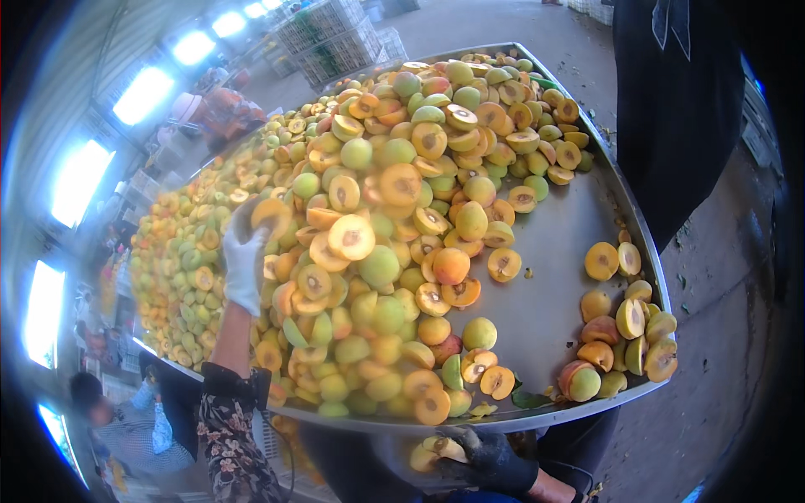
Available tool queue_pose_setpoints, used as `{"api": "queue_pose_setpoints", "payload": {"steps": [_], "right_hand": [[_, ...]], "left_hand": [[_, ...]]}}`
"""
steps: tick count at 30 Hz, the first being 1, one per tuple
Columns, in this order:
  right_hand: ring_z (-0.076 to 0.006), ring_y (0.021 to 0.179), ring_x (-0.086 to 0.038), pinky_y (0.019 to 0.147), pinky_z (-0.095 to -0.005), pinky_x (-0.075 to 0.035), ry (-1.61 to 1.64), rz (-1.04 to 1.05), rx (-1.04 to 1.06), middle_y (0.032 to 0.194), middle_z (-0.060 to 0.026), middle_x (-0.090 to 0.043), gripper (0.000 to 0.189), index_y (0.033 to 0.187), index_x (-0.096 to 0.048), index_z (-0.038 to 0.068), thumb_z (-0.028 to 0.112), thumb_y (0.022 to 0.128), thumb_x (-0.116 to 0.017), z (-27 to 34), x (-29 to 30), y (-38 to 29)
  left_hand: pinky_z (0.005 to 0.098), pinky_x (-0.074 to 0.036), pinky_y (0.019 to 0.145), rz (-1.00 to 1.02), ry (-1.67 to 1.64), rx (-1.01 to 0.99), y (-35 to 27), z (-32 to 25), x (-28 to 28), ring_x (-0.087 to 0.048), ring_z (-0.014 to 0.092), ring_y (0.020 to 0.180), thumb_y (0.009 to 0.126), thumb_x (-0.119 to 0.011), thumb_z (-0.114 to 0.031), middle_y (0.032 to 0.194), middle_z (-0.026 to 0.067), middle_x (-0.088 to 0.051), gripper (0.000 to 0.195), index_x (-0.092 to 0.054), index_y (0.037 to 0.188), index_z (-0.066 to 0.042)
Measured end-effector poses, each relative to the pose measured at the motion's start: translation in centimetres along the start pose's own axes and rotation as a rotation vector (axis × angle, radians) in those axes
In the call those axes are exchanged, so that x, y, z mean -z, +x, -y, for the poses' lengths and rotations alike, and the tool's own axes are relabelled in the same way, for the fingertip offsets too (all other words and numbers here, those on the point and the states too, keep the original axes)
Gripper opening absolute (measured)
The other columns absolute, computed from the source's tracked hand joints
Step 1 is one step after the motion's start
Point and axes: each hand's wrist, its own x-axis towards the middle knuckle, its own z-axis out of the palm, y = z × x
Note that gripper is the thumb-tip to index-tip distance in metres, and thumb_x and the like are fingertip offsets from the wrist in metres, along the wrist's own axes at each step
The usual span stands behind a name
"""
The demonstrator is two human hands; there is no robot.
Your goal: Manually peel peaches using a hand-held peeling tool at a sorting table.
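Note:
My left hand (pixel 244 267), in a white glove with dark fingers, reaches over the left part of a large heap of yellow-green peaches (pixel 380 265), many of them cut in halves. Its fingers are around a peach half (pixel 272 217), cut face up. Low in the view, just outside the near rim of the metal tray table (pixel 566 220), my right hand (pixel 494 462) wears a black glove and holds pale yellow peach pieces (pixel 434 454). Part of that hand is blurred, and whether it holds a tool I cannot tell.
A smaller group of peaches (pixel 597 305) lies at the tray's right corner, beside a green leaf (pixel 529 399). Stacked plastic crates (pixel 333 44) stand beyond the tray. A person in dark clothing (pixel 676 113) stands at the right edge; another person (pixel 141 427) is at the lower left.

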Motion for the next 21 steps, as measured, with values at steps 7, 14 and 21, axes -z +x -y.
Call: {"api": "queue_pose_setpoints", "payload": {"steps": [7,14,21], "right_hand": [[-0.0311,0.093,-0.065,0.082,-0.0414,-0.051,-0.044,-0.029,0.141,0.114,-0.0149,-0.06,0.05,0.128,-0.059,0.017,0.035,0.083,-0.071,-1.5,-0.8,-0.4],[-0.0342,0.103,-0.061,0.088,-0.0428,-0.048,0.3,-0.014,-0.106,0.116,-0.0167,-0.058,0.049,0.129,-0.057,0.016,0.033,0.085,-0.068,-1.4,-0.6,-1.1],[-0.0384,0.111,-0.054,0.093,-0.0501,-0.042,0.21,-0.101,-0.026,0.126,-0.0187,-0.054,0.051,0.131,-0.055,0.01,0.033,0.087,-0.068,0.3,4.2,-1.1]], "left_hand": [[0.0328,-0.049,0.097,0.952,0.182,-0.22,-5.7,-5.1,-18.7,-0.061,0.022,0.112,0.083,-0.062,0.001,0.122,0.0132,-0.063,0.05,-0.053,0.132,-0.001],[0.0378,-0.051,0.085,1.329,0.31,0.146,-11.0,-6.1,-30.6,-0.063,0.026,0.105,0.089,-0.063,-0.013,0.114,0.0156,-0.064,0.046,-0.051,0.131,-0.004],[0.0399,-0.048,0.095,0.803,0.326,-0.688,-5.3,-3.8,-29.1,-0.06,0.033,0.107,0.079,-0.07,-0.01,0.12,0.0164,-0.06,0.05,-0.058,0.128,-0.007]]}}
